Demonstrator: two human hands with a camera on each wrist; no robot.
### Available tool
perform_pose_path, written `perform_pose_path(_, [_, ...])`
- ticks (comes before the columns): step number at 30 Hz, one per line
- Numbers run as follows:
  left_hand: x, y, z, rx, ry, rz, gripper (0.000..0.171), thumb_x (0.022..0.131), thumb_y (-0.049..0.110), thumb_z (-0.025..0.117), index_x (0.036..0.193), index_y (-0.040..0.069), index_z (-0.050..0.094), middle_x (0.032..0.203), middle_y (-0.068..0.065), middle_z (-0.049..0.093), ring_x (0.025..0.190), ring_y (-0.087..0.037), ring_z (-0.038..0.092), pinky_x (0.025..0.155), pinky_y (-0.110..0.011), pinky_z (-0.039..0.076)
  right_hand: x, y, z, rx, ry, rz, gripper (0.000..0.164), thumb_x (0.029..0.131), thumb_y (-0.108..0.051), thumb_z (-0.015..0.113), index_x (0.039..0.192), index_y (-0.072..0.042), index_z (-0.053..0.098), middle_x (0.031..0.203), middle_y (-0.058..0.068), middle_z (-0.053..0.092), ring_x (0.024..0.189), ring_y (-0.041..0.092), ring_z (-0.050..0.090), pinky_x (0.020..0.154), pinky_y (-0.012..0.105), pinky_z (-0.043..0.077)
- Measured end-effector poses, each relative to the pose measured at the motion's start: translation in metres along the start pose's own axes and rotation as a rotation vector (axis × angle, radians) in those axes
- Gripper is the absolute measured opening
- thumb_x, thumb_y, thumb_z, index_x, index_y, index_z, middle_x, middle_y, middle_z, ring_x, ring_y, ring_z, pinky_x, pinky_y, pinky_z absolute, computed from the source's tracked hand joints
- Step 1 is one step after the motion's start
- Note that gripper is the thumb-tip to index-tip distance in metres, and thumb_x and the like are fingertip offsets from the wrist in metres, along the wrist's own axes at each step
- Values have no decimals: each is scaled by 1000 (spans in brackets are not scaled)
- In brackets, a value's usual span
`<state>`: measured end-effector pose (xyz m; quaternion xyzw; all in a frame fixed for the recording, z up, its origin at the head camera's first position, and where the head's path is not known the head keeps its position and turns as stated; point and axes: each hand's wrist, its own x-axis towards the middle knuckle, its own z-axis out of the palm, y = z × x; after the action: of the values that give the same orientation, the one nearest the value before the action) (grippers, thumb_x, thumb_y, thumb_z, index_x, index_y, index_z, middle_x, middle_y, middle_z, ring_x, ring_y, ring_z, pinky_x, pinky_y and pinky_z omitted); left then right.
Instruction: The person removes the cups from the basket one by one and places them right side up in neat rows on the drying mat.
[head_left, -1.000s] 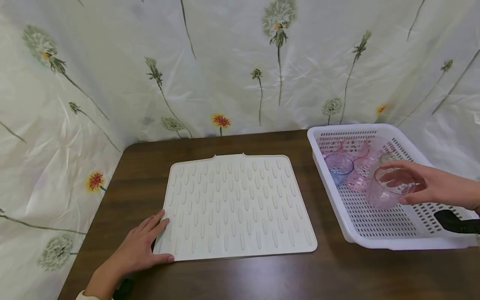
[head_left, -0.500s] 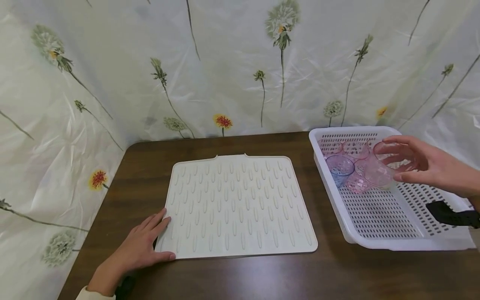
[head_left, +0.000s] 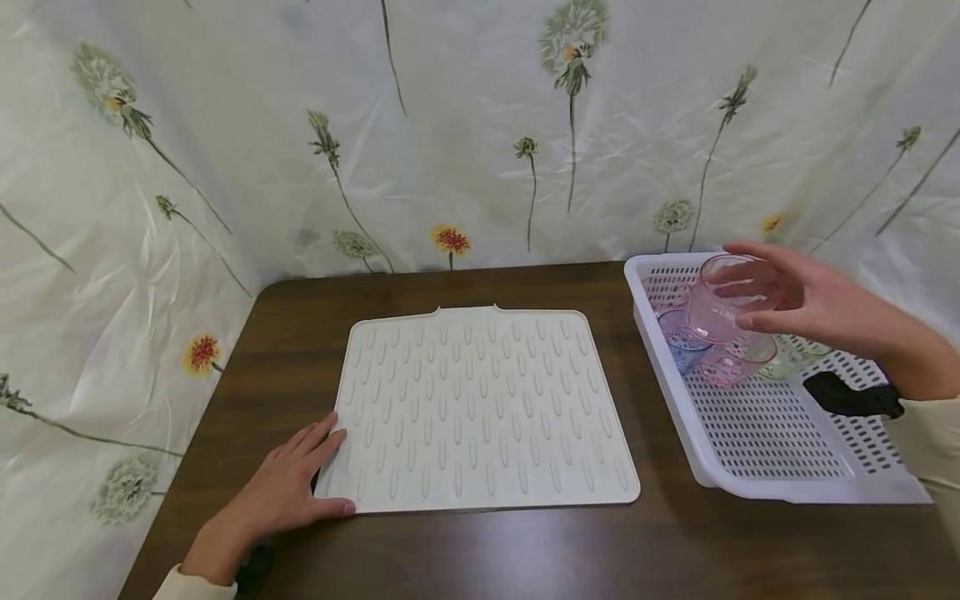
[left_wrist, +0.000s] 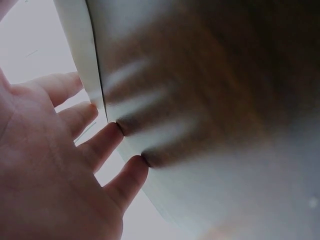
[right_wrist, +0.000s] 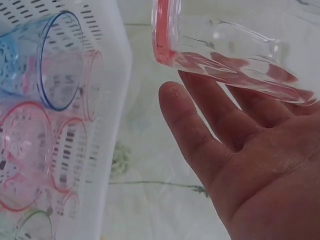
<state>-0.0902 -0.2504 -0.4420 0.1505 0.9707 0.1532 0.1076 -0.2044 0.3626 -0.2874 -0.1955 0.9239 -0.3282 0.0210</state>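
My right hand (head_left: 817, 304) holds a clear glass with a pink rim (head_left: 712, 317) between thumb and fingers, raised over the far left part of the white plastic basket (head_left: 787, 490). In the right wrist view the glass (right_wrist: 230, 45) lies along the fingers, rim toward the basket. Below it stand a blue glass (head_left: 678, 343), a pink glass (head_left: 729, 365) and a green glass (head_left: 787, 358). At the left edge of a white mat with raised ridges (head_left: 487, 417) rests my left hand (head_left: 277, 492), fingers spread. Its fingertips (left_wrist: 135, 167) meet the edge in the left wrist view.
More pink-rimmed glasses (right_wrist: 70, 155) stand in the basket close to its wall. The dark wooden table (head_left: 480, 554) carries mat and basket. A flower-printed curtain (head_left: 450, 150) hangs behind the table and along its left side.
My right hand has moved left and toward the far side with the glass, from over the basket's middle to above its far left part. My left hand has stayed at the mat's edge.
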Motion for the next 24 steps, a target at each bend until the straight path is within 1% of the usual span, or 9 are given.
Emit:
perform_pose_path(5, [1, 2, -1, 1, -9, -12, 104, 73, 72, 70, 151, 9, 42, 164, -15, 27, 144, -46, 34, 106, -69, 34, 15, -10, 4, -26, -22, 3, 79, 85, -14, 77, 150, -27, 35, 125, -27, 58, 107, -16, 58, 78, 12, 48])
perform_pose_path(9, [1, 3, -2, -2, -11, -14, 103, 74, 71, 71, 151, 9, 42, 164, -15, 27, 144, -47, 34, 106, -69, 34, 26, -18, 7, -39, -41, -2, 76, 85, -17, 77, 149, -28, 37, 128, -17, 60, 108, -15, 57, 79, 13, 49])
perform_pose_path(15, [0, 3, -3, -12, -16, -9, 102, 75, 70, 70, 151, 9, 40, 164, -16, 26, 145, -47, 32, 106, -69, 33, 45, -36, 12, 14, -96, -63, 75, 85, -10, 77, 149, -20, 37, 134, 5, 59, 107, -12, 59, 80, 13, 52])
perform_pose_path(18, [1, 2, -3, -21, -9, -1, 101, 77, 69, 70, 152, 9, 40, 164, -16, 25, 146, -47, 31, 107, -70, 32, 54, -44, 15, 19, -127, -76, 74, 85, -10, 77, 148, -17, 37, 137, 11, 58, 107, -11, 59, 81, 13, 53])
perform_pose_path(20, [1, 1, -2, -19, -8, 10, 100, 77, 68, 70, 152, 8, 40, 164, -16, 26, 145, -47, 31, 106, -70, 32, 61, -49, 19, 25, -160, -79, 74, 85, -11, 77, 148, -15, 37, 139, 14, 57, 112, -1, 63, 81, 13, 53])
perform_pose_path(24, [1, 0, -2, -18, -20, 17, 99, 77, 66, 71, 151, 8, 40, 164, -17, 27, 145, -48, 31, 105, -71, 33, 71, -59, 28, 28, -218, -58, 75, 87, -17, 77, 149, -14, 35, 141, 15, 57, 117, 26, 66, 80, 16, 54])
